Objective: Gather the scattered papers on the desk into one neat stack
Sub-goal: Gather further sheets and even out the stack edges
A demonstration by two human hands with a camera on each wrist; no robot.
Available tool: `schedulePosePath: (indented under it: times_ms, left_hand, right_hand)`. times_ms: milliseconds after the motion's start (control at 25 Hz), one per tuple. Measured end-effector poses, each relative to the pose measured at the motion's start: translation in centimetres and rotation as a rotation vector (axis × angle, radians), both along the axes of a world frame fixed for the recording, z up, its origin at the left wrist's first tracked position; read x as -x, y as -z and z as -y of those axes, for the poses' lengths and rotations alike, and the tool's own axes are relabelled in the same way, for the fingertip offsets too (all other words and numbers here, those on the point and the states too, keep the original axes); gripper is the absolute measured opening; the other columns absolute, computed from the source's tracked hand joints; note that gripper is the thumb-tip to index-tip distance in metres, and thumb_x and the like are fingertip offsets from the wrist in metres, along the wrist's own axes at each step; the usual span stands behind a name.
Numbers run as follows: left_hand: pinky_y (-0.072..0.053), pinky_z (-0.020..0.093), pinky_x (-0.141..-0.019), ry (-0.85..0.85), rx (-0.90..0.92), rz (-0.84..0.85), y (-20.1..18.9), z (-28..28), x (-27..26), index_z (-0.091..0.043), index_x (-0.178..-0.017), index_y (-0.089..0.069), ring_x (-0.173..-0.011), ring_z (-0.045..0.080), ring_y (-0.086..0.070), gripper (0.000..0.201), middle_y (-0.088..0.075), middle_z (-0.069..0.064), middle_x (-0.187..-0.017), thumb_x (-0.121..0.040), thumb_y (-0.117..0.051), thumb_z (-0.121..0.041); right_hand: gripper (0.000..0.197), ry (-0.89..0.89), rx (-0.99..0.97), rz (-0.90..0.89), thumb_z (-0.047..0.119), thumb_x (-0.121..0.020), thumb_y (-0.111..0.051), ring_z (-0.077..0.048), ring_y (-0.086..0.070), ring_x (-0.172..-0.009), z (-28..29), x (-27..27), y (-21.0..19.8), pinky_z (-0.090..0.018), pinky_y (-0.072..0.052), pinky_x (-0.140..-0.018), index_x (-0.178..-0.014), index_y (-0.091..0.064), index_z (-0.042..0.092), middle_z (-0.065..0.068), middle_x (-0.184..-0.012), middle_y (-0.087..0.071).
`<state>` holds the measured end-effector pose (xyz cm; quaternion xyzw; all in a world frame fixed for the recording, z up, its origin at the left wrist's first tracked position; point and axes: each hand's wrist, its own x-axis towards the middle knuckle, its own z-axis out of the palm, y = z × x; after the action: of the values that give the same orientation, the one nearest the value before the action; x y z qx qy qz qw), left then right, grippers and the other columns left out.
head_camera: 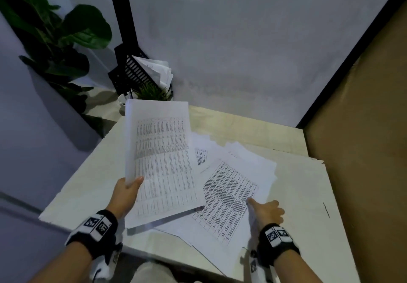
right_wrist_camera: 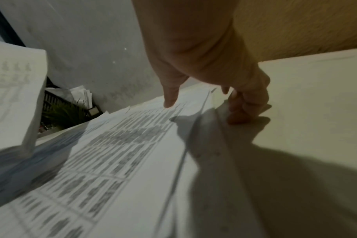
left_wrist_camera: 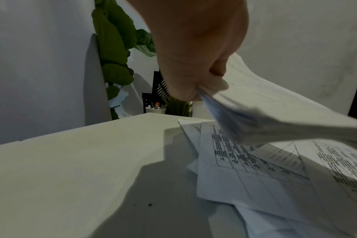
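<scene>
Paper gathering is partway along: the left hand (head_camera: 126, 191) pinches a bundle of sheets (head_camera: 158, 161) at its left edge, thumb on top and fingers beneath, holding it raised off the bench (head_camera: 88, 179), with the bundle's near corner sagging toward the loose sheets (head_camera: 229, 194) that lie fanned out between the two hands and beyond them. The right hand (head_camera: 267, 211) rests at the right edge of the topmost printed sheet, its thumb (right_wrist_camera: 170, 96) extended onto the page while the other fingers curl down at the paper's edge against the bench; whether they have slipped under the sheet I cannot tell, so it looks like a grip being formed, not one made. To do this step well, I judge the right hand should work its fingertips under that edge, pinch against the thumb, and lift only the top page or a small clump, since thin sheets tend to slide and drag neighbours askew. Carrying it leftward onto the raised bundle with edges roughly matched would save squaring later. The left hand's pinch sits at one edge, so the bundle may droop or fan; a firmer, more central hold would steady it.
</scene>
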<state>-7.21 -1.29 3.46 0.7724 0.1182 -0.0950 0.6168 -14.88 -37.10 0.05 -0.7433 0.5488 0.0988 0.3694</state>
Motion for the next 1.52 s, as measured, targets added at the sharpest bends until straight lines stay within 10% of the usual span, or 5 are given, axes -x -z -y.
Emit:
schedulePosePath:
  times_ms: [560,840,1120,1320,1520]
  left_hand:
    - [-0.05,0.05,-0.089,-0.006,0.035,-0.032,0.8,-1.5,0.3,0.0,-0.104,-0.059,-0.093,0.035,-0.065,0.026,-0.068,0.02,-0.099,-0.091,-0.051,-0.021]
    - [-0.049,0.051,-0.092,0.04,0.062,-0.022,0.5,1.2,-0.2,-0.011,-0.096,-0.061,-0.095,0.034,-0.065,0.015,-0.068,0.019,-0.101,-0.091,-0.051,-0.022]
    - [-0.05,0.051,-0.09,0.076,0.063,-0.021,0.4,3.0,-0.6,-0.011,-0.095,-0.062,-0.094,0.038,-0.064,0.016,-0.068,0.021,-0.099,-0.091,-0.051,-0.022]
    - [-0.049,0.051,-0.091,0.077,0.021,-0.022,0.6,3.4,-1.2,-0.006,-0.102,-0.061,-0.095,0.035,-0.064,0.023,-0.068,0.017,-0.099,-0.091,-0.051,-0.024]
    - [-0.051,0.04,-0.08,0.083,-0.032,-0.035,-0.3,5.1,-1.5,0.001,-0.107,-0.057,-0.086,0.032,-0.062,0.028,-0.065,0.018,-0.094,-0.092,-0.05,-0.021]
  right_hand:
    - [0.014,-0.001,0.083,0.381,0.011,-0.093,-0.044,-0.028,-0.052,-0.077,1.8,-1.3,0.1,-0.029,-0.036,-0.059,-0.095,-0.054,0.0,-0.026,-0.102,-0.062]
    - [0.034,-0.121,0.007,0.371,0.006,-0.09,-0.052,-0.033,-0.056,-0.095,6.8,-0.4,-0.7,-0.037,-0.045,-0.085,-0.123,-0.053,-0.002,-0.025,-0.119,-0.06]
    - [0.031,-0.158,0.134,0.443,0.007,-0.089,-0.051,-0.029,-0.053,-0.083,11.2,0.2,-5.5,-0.028,-0.043,-0.062,-0.118,-0.056,-0.003,-0.017,-0.095,-0.06]
    - [0.034,-0.053,0.242,0.576,0.011,-0.087,-0.055,-0.032,-0.06,-0.089,14.5,0.8,-11.8,-0.038,-0.047,-0.077,-0.119,-0.057,-0.002,-0.022,-0.108,-0.065]
    - [0.03,-0.055,0.077,0.937,0.006,-0.089,-0.053,-0.018,-0.052,-0.091,12.5,1.9,-18.7,-0.007,-0.043,-0.044,-0.117,-0.056,-0.004,-0.003,-0.091,-0.061]
